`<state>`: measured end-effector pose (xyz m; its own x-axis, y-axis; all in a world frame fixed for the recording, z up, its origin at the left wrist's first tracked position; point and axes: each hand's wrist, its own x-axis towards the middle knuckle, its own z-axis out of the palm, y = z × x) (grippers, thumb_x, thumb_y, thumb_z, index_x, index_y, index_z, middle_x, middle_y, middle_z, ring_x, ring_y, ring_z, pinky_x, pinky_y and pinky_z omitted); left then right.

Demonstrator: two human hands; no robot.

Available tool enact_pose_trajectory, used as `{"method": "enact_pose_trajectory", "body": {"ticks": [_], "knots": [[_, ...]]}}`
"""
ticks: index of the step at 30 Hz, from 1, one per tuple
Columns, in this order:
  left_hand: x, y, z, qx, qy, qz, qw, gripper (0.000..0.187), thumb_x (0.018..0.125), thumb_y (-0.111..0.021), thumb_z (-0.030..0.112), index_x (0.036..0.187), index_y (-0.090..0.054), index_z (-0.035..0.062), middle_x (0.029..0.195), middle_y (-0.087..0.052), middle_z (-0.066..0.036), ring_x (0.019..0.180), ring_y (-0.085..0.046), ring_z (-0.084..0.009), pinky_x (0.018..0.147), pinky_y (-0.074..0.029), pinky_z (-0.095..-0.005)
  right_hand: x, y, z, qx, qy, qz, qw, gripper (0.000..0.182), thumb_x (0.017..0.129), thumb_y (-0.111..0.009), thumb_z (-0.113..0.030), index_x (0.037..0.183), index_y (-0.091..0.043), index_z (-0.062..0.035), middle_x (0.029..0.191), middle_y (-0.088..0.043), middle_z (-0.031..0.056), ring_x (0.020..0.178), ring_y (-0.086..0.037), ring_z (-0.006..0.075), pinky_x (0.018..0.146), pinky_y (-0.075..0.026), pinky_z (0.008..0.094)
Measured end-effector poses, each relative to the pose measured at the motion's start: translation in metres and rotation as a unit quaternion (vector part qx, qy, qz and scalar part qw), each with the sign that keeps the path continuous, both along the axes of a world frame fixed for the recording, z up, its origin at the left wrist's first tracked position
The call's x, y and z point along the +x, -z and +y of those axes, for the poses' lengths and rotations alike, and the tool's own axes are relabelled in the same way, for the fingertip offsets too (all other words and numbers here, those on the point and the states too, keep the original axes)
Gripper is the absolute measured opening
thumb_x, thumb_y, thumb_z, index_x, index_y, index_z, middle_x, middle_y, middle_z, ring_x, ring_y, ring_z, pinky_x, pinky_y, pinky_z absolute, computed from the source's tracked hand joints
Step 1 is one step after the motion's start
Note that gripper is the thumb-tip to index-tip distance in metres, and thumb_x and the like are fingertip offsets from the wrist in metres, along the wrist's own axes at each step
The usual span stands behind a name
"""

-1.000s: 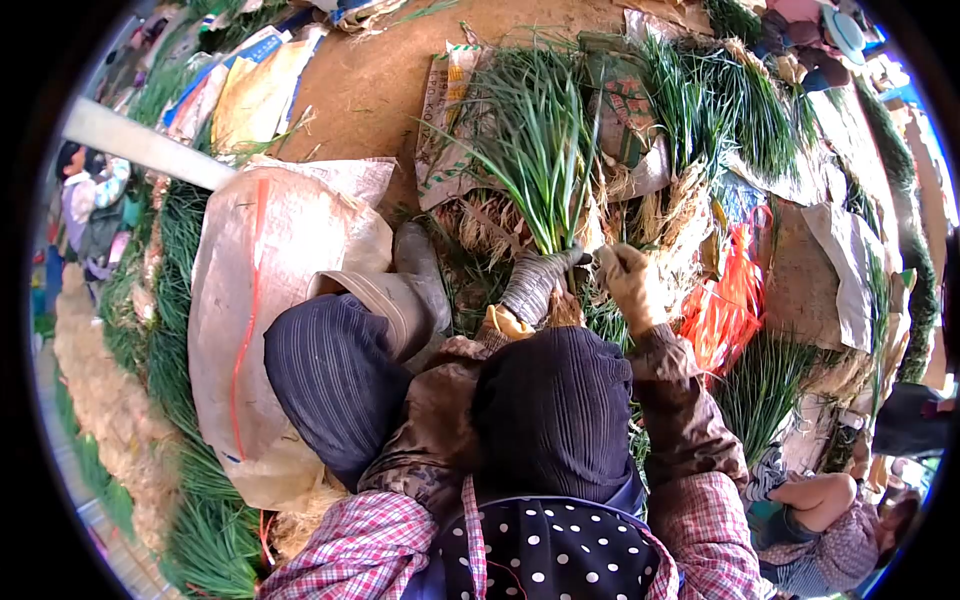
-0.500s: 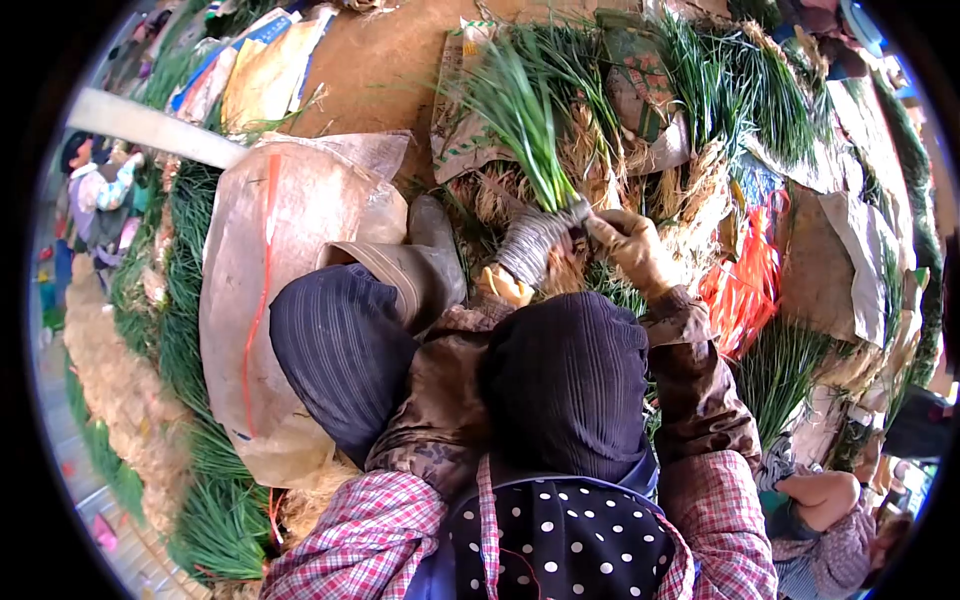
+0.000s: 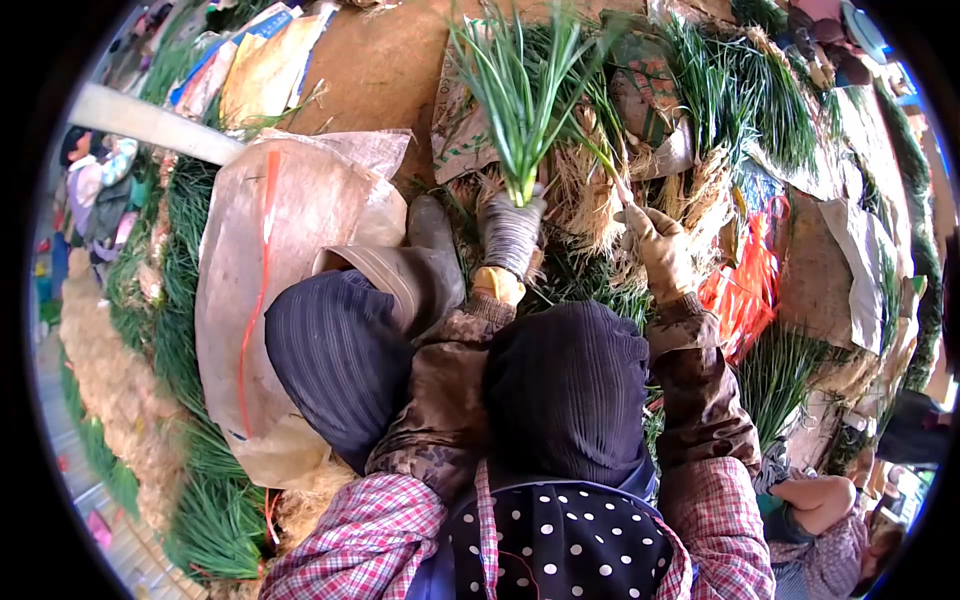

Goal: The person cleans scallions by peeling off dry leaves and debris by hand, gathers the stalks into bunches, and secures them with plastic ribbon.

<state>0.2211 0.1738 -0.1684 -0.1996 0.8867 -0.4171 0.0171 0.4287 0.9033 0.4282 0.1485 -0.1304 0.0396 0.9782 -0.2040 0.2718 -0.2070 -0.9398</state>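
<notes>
One bunch of green shoots (image 3: 520,95) stands upright in the gloved left hand (image 3: 511,232), fingers clamped round its base, just beyond the knees. The right hand (image 3: 658,245) pinches a single stalk (image 3: 600,160) that leans off to the right. By the look of it, sorting is well along: several piles (image 3: 740,95) lie gathered far right, more (image 3: 775,375) near right. A pale sack (image 3: 270,290) crowds the left, orange ties (image 3: 745,285) the right.

white sack (image 3: 270,290) left | orange netting (image 3: 745,285) right | grey boot (image 3: 425,260) | brown ground (image 3: 375,70)
</notes>
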Motion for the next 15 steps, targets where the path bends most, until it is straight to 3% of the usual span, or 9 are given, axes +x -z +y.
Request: {"method": "enact_pose_trajectory", "body": {"ticks": [1, 3, 6, 7, 9, 10, 11, 12, 15], "knots": [[-0.005, 0.007, -0.001, 0.035, -0.021, 0.052, 0.998, 0.02, 0.077, -0.067, 0.011, 0.095, -0.067, 0.0031, 0.077, -0.068, -0.009, 0.065, -0.062, -0.0154, 0.066, -0.05, -0.0316, -0.002, -0.007, 0.0, -0.071, 0.037, 0.024, 0.997, 0.026, 0.09, -0.058, -0.029, 0.093, -0.068, -0.0052, 0.058, -0.057, -0.0013, 0.047, -0.045, 0.0048, 0.043, -0.035, 0.0213], [-0.009, 0.027, 0.002, 0.005, -0.019, 0.118, 0.993, 0.022, 0.076, -0.069, 0.014, 0.095, -0.066, 0.0017, 0.076, -0.067, -0.011, 0.067, -0.063, -0.0158, 0.064, -0.051, -0.0304, 0.011, 0.017, 0.002, 0.071, -0.056, -0.115, 0.989, 0.024, 0.091, -0.056, -0.027, 0.093, -0.068, -0.0055, 0.059, -0.058, -0.0009, 0.047, -0.045, 0.0052, 0.044, -0.037, 0.0208], [0.01, -0.002, 0.001, -0.166, 0.004, -0.048, 0.985, 0.017, 0.08, -0.069, 0.018, 0.086, -0.062, 0.0037, 0.065, -0.062, -0.008, 0.049, -0.056, -0.012, 0.042, -0.046, -0.0235, 0.011, 0.041, -0.006, 0.148, -0.115, -0.177, 0.966, 0.014, 0.09, -0.056, -0.014, 0.092, -0.066, -0.0054, 0.066, -0.062, 0.0018, 0.051, -0.05, 0.0066, 0.046, -0.044, 0.0217], [0.019, 0.002, -0.005, -0.04, -0.014, -0.299, 0.953, 0.016, 0.079, -0.072, 0.016, 0.081, -0.061, 0.0049, 0.062, -0.061, -0.006, 0.045, -0.052, -0.0096, 0.039, -0.043, -0.023, 0.005, 0.035, -0.015, 0.145, -0.122, -0.171, 0.967, 0.011, 0.087, -0.058, -0.011, 0.092, -0.066, -0.0056, 0.072, -0.065, 0.0046, 0.057, -0.056, 0.0084, 0.05, -0.048, 0.0229], [0.023, 0.009, -0.016, -0.048, 0.086, -0.346, 0.933, 0.017, 0.076, -0.075, 0.012, 0.083, -0.062, 0.0033, 0.066, -0.062, -0.005, 0.049, -0.054, -0.0099, 0.043, -0.045, -0.0234, -0.016, 0.017, -0.034, 0.17, -0.175, -0.24, 0.939, 0.014, 0.083, -0.061, -0.005, 0.095, -0.067, -0.0063, 0.085, -0.069, 0.009, 0.071, -0.066, 0.0132, 0.061, -0.054, 0.0253], [0.027, 0.012, -0.018, -0.035, 0.106, -0.294, 0.949, 0.023, 0.077, -0.073, 0.013, 0.095, -0.063, 0.0018, 0.079, -0.066, -0.007, 0.071, -0.064, -0.0164, 0.053, -0.052, -0.0237, -0.025, 0.002, -0.042, 0.12, -0.21, -0.264, 0.934, 0.016, 0.081, -0.061, -0.004, 0.096, -0.067, -0.0072, 0.085, -0.07, 0.0083, 0.071, -0.066, 0.0133, 0.062, -0.055, 0.0254], [0.023, 0.016, -0.022, -0.123, 0.085, -0.313, 0.938, 0.024, 0.075, -0.074, 0.011, 0.094, -0.063, 0.0012, 0.08, -0.065, -0.007, 0.067, -0.063, -0.0161, 0.053, -0.052, -0.0253, -0.019, 0.012, -0.039, 0.097, -0.242, -0.288, 0.922, 0.021, 0.08, -0.062, -0.003, 0.099, -0.067, -0.008, 0.083, -0.07, 0.0078, 0.07, -0.066, 0.0144, 0.063, -0.055, 0.0268], [0.023, 0.023, -0.022, -0.073, 0.056, -0.317, 0.944, 0.023, 0.075, -0.073, 0.009, 0.094, -0.063, 0.0015, 0.08, -0.065, -0.007, 0.065, -0.062, -0.0158, 0.052, -0.052, -0.0257, -0.013, 0.023, -0.037, 0.075, -0.273, -0.312, 0.907, 0.026, 0.078, -0.063, -0.003, 0.102, -0.067, -0.0089, 0.081, -0.07, 0.0074, 0.069, -0.066, 0.0155, 0.063, -0.055, 0.0281], [0.028, 0.007, -0.014, -0.024, -0.016, -0.301, 0.953, 0.027, 0.077, -0.069, 0.006, 0.102, -0.061, 0.0029, 0.075, -0.061, -0.003, 0.057, -0.056, -0.0112, 0.048, -0.049, -0.0239, -0.013, 0.008, 0.007, -0.029, -0.11, -0.385, 0.916, 0.03, 0.083, -0.064, -0.03, 0.102, -0.063, -0.007, 0.078, -0.068, 0.0106, 0.068, -0.066, 0.0217, 0.061, -0.053, 0.0325]]}}
